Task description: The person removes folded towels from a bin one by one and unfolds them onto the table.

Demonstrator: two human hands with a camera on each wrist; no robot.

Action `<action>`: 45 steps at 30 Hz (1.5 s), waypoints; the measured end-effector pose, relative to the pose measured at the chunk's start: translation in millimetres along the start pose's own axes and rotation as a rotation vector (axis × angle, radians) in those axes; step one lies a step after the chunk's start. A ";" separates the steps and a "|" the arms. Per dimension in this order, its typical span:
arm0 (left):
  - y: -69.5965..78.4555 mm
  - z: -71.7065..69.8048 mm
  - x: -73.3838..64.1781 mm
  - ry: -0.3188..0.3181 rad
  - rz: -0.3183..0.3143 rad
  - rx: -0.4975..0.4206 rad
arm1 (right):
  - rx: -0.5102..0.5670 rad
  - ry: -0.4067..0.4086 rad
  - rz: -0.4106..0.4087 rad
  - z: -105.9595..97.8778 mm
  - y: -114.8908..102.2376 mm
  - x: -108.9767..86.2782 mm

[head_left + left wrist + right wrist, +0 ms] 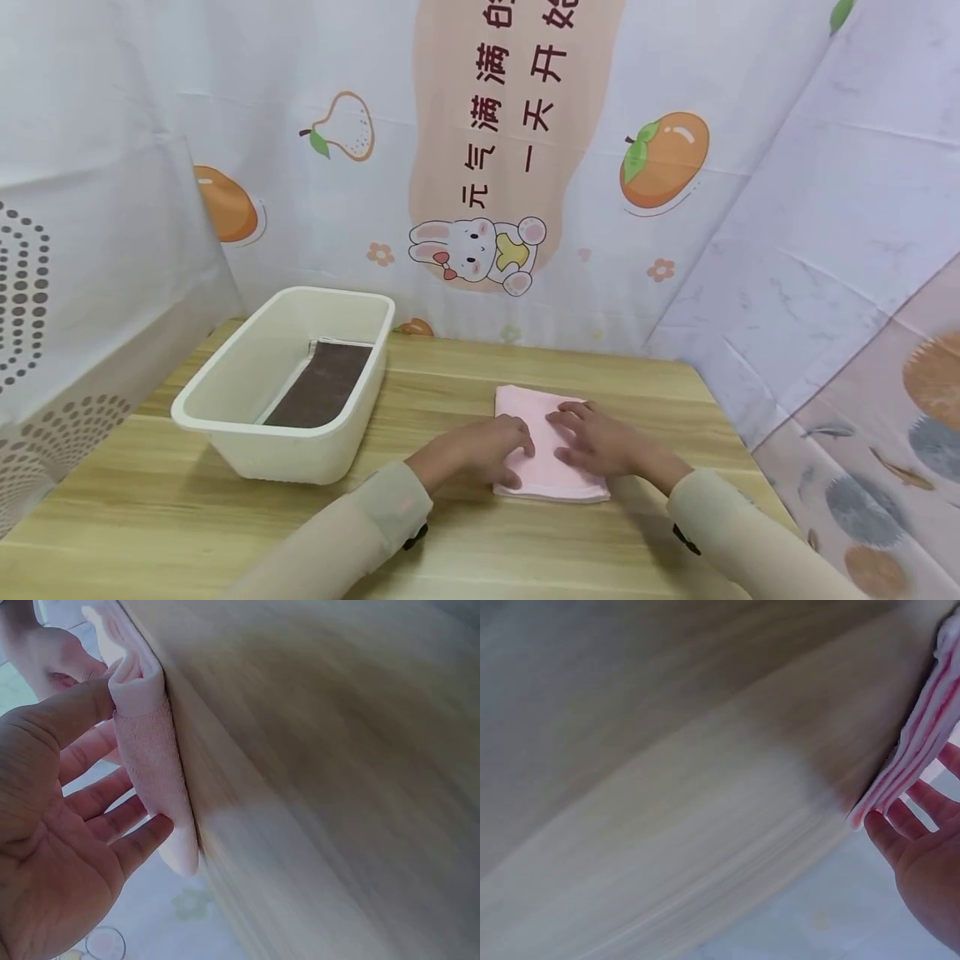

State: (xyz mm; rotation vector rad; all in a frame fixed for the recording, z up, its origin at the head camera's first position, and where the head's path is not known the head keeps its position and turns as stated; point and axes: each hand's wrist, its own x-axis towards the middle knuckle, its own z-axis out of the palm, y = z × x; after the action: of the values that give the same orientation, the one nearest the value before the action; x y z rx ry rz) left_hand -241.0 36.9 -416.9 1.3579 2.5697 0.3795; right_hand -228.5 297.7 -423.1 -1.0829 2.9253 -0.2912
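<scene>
A pink towel [551,475], folded into a flat rectangle, lies on the wooden table in front of the person. My left hand [491,450] rests at its left side with fingers spread over the edge; in the left wrist view the fingertips touch the rounded fold of the towel [150,750]. On the other side, my right hand [600,442] lays its fingers on the towel's top and right edge. Several stacked layers of the towel [922,735] show in the right wrist view, the fingers right at that edge.
A cream plastic basin [300,454] stands to the left on the table [150,500], with a folded dark brown cloth [322,383] inside. Printed curtains [300,208] hang behind the table and along both sides.
</scene>
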 end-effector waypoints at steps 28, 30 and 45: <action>58.0 9.1 68.0 -0.053 0.014 0.145 | 0.015 0.023 0.109 -9.6 47.9 -58.6; 63.1 9.4 68.8 -0.051 0.004 0.184 | 0.027 0.046 0.125 -10.0 47.9 -61.6; 100.1 16.3 81.8 -0.028 0.041 0.244 | 0.323 0.157 0.352 -23.5 47.5 -81.1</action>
State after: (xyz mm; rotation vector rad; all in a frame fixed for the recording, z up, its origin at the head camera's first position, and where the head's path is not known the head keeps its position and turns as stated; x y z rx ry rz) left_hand -203.6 161.2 -405.5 1.4833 2.6365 0.0530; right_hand -199.1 389.5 -412.9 -0.5156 2.9784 -0.8324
